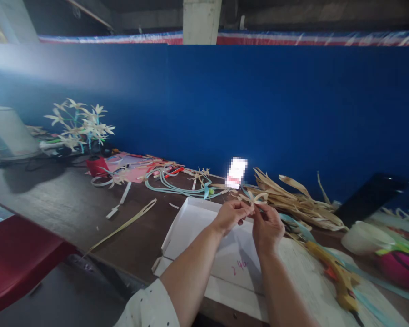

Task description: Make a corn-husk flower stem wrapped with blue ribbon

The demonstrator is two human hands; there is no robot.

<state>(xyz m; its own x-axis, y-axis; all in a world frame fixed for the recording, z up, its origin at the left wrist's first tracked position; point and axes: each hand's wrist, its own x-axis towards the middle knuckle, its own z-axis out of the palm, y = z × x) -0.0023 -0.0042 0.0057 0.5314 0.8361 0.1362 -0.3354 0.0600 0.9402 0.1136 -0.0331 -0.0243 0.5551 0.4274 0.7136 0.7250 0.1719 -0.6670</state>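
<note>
While an open white box [194, 227] lies beneath them, at six o'clock, the left hand [233, 215] and right hand [268, 227] work close together, thumbs and fingers of each pinched on a pale, flower-like piece [254, 198]. The piece sits at their twelve o'clock, in the fingertips. Dried husks [293, 204] lie at two, a yellow glue gun [342, 282] at four; pale flowers [92, 125] stand far off at ten.
</note>
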